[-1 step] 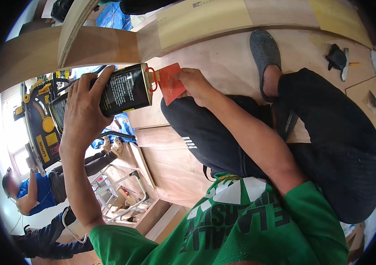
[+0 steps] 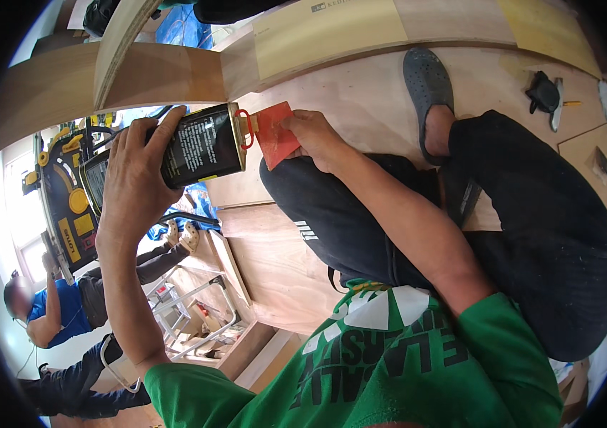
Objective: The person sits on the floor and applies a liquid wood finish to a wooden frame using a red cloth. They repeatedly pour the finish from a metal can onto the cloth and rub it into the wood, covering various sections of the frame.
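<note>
My left hand is wrapped round a black rectangular tin can, which lies tipped on its side with its spout end toward the right. A red loop handle sticks out from that end. In my right hand a flat red square spreader is pinched between thumb and fingers. The spreader stands right at the can's spout, and some yellowish stuff shows there. Whether spout and spreader touch, I cannot tell. Both are held above my bent knee.
A curved plywood panel and a long board rise in front of me. On the plywood floor at far right lie a black tape measure and a knife. Beyond my left arm are a black-and-yellow tool rack, a stepladder and another person.
My hands, the can and the spreader stay practically where they were. Only the other person's raised hand at the left has shifted slightly.
</note>
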{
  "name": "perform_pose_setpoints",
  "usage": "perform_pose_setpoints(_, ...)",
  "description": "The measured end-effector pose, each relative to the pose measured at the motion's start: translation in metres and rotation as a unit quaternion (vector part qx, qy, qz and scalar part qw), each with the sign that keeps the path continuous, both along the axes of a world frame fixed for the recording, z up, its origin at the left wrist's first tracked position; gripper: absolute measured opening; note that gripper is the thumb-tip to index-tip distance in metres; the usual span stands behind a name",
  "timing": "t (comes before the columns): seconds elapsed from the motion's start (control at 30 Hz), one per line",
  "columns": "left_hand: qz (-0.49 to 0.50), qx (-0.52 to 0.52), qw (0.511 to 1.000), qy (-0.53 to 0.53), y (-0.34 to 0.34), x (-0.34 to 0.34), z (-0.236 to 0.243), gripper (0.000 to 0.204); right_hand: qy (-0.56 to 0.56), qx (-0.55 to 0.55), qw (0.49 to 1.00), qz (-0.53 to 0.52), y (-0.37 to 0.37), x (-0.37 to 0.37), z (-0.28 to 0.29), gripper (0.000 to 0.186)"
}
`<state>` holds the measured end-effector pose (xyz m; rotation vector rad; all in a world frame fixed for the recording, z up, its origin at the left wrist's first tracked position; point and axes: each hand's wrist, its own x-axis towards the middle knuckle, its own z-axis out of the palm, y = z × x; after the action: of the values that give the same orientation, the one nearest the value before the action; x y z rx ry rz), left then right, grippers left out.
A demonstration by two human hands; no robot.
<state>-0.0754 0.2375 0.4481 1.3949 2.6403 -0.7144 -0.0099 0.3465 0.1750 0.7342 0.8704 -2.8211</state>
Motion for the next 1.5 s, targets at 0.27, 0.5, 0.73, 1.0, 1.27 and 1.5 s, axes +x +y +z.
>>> perform_pose_setpoints(0.27, -0.004, -0.001, 1.000, -0.003, -0.002, -0.004, 0.001, 0.095, 0.010, 0.009, 1.000, 0.018, 0.007, 0.000, -0.006, 0.027)
perform_pose_setpoints(0.5, -0.001, 0.003, 1.000, 0.004, -0.001, -0.005, -0.002, 0.095, 0.016, 0.002, 1.000, 0.018, 0.005, -0.001, -0.008, 0.028)
perform_pose_setpoints(0.73, 0.002, 0.006, 1.000, -0.005, -0.002, -0.005, -0.004, 0.095, 0.011, 0.002, 1.000, 0.013, 0.005, -0.001, -0.008, 0.027)
perform_pose_setpoints(1.0, 0.000, 0.012, 1.000, -0.007, 0.003, -0.010, -0.007, 0.096, 0.009, 0.006, 1.000, -0.018, 0.005, -0.003, -0.012, 0.028)
perform_pose_setpoints(1.27, 0.004, 0.025, 0.999, -0.020, 0.003, -0.009, -0.013, 0.095, 0.010, -0.013, 0.999, -0.028, 0.017, -0.001, -0.012, 0.028)
perform_pose_setpoints(1.5, 0.019, 0.034, 0.999, -0.036, -0.001, -0.014, -0.018, 0.091, -0.007, 0.000, 1.000, -0.011, 0.015, 0.000, -0.016, 0.026)
